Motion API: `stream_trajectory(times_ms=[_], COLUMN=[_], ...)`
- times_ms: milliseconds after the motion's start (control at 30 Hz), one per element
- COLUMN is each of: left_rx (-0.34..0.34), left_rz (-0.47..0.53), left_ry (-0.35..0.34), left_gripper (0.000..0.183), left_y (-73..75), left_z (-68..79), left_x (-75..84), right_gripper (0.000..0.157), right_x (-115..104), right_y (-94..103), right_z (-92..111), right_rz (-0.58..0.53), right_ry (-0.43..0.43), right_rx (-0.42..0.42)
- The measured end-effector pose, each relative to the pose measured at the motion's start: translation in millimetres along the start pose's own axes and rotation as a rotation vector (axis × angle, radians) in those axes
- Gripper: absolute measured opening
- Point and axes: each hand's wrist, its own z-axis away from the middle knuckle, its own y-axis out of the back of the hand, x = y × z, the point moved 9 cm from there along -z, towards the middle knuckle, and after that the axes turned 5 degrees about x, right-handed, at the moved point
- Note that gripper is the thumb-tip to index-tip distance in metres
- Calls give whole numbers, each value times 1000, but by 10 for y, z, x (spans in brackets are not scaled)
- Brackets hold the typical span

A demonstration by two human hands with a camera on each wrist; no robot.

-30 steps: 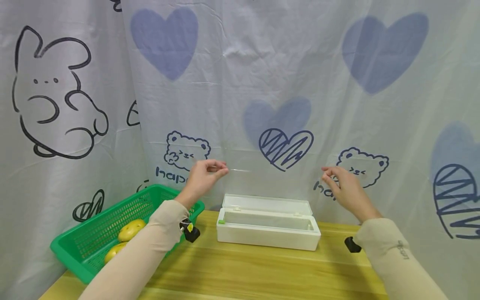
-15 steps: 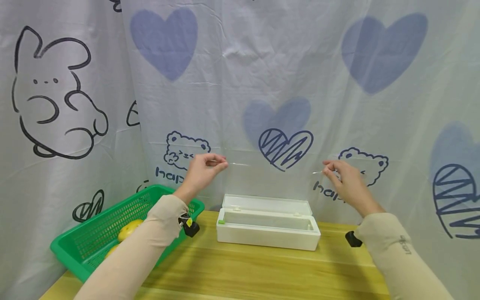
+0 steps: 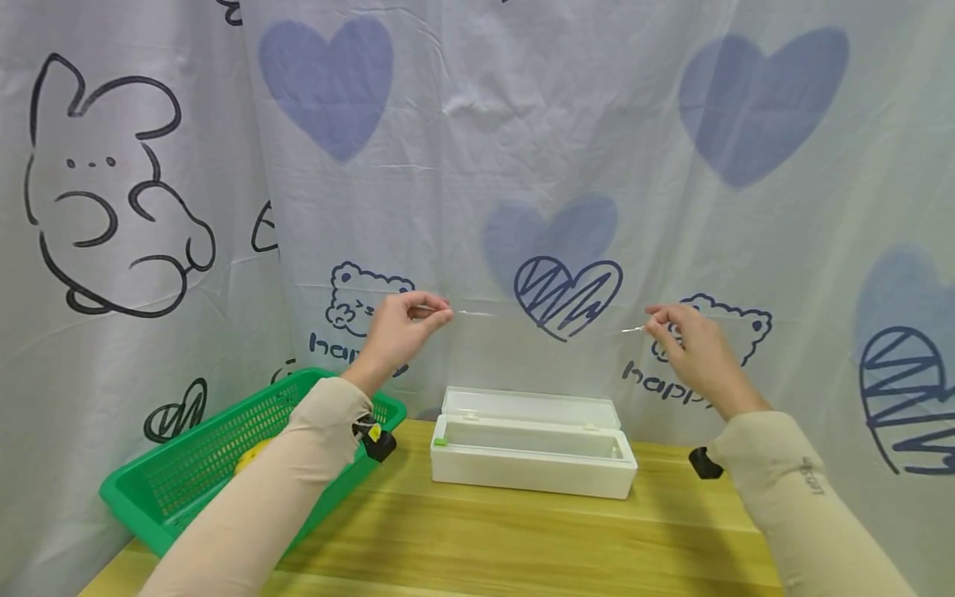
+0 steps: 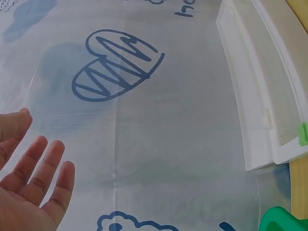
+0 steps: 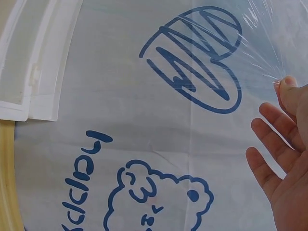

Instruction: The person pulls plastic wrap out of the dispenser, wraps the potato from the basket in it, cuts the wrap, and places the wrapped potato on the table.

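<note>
- My left hand point(image 3: 403, 327) and right hand point(image 3: 690, 348) each pinch a top corner of the clear plastic film sheet point(image 3: 548, 356), stretched upright above the white rectangular dispenser box point(image 3: 533, 448).
- I judge that uneven pulling could tear the film or make it cling to itself.
- A loose pinch could let a corner slip.
- The green plastic basket point(image 3: 172, 489) sits left of the box on the wooden tabletop point(image 3: 522, 539).

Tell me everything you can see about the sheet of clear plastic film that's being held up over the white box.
The plastic film is a thin, see-through sheet, hard to make out; the printed curtain shows through it. It hangs roughly upright, stretched above the open white box, seemingly rising out of it. The left hand pinches one upper corner and the right hand the other. Its top edge shows as a faint bright line, and it puckers into fine creases at the right pinch.
</note>
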Motion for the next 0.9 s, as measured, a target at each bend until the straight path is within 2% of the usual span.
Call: stream_trajectory(times_ms=[333, 767, 900], left_rx=[18, 39, 49], left_rz=[10, 12, 16], left_ry=[-28, -64, -65], left_gripper=[15, 15, 15], left_y=[63, 138, 164], left_z=[-30, -73, -80], left_x=[118, 249, 287], right_gripper=[28, 24, 23], right_x=[-52, -123, -133], right_y=[95, 214, 236], right_z=[-52, -140, -156], right_rz=[10, 24, 15], right_ry=[-12, 23, 8], right_rx=[22, 58, 50])
